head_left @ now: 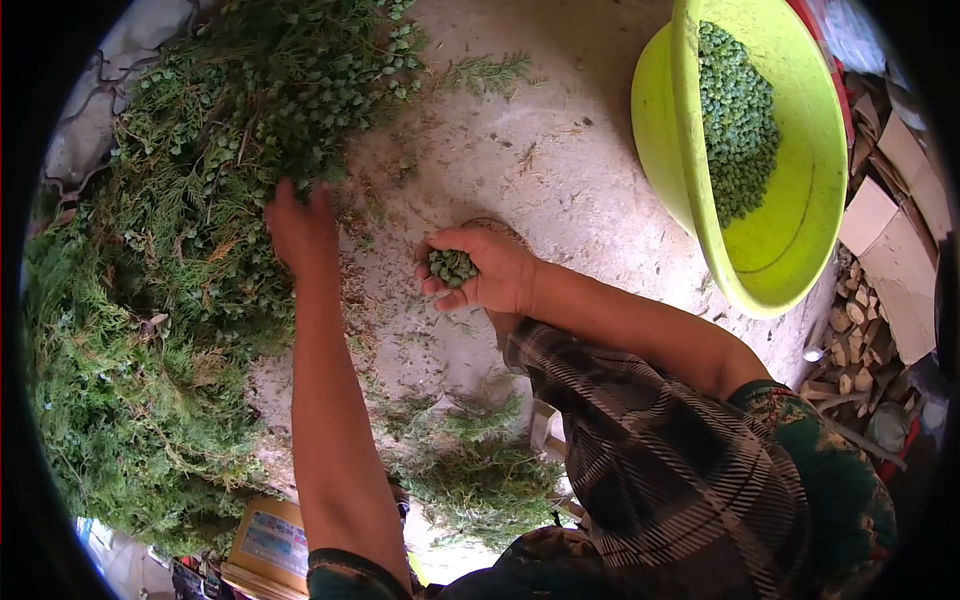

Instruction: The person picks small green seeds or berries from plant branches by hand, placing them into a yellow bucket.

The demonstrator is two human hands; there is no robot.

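The right hand (480, 268) is half closed, fingers curled round a small heap of green cones (452, 267) in its palm; it is the hand nearer the tub (710, 262). The left hand (302, 228), farther from the tub, touches the near edge of the pile of cut branches (200, 230); its fingertips are partly lost in the leaves, so whether they grip anything cannot be told. Between the right hand and the tub's rim runs a broad stretch of floor (590, 170), room enough to move; between the two hands the strip is narrower and littered with leaf bits. Loose cones (738, 125) lie inside the tub, against the wall on its left side. Beyond the tub's right side are split wood (855, 335) and cardboard (895, 260). Left of the tub and nearer the person lies a smaller heap of sprigs (485, 480).
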